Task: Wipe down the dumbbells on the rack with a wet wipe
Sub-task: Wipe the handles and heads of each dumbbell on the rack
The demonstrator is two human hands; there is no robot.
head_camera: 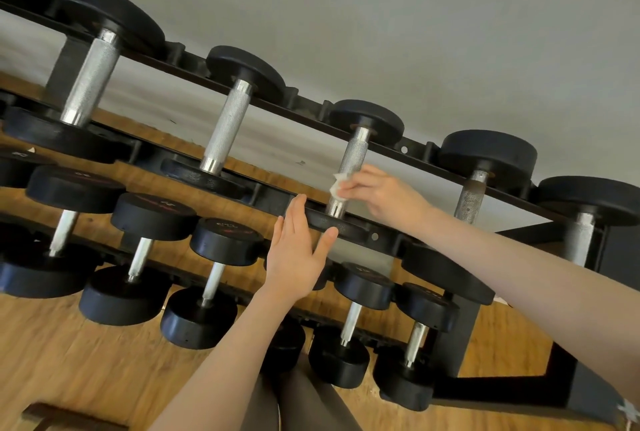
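Note:
A black rack (pixel 412 146) holds rows of black dumbbells with knurled steel handles. My right hand (pixel 384 196) pinches a small white wet wipe (pixel 338 184) against the lower part of the handle of the third top-row dumbbell (pixel 353 160). My left hand (pixel 298 250) lies flat with straight fingers against the near head of that same dumbbell (pixel 343 228), thumb spread to the right. The wipe is crumpled and partly hidden by my fingers.
Other top-row dumbbells (pixel 228 125) sit left and right of the one being wiped. Smaller dumbbells (pixel 211 278) fill the lower tiers. Behind is a grey wall (pixel 415 15); below lies wooden flooring (pixel 104 361). My legs (pixel 298 403) show at the bottom.

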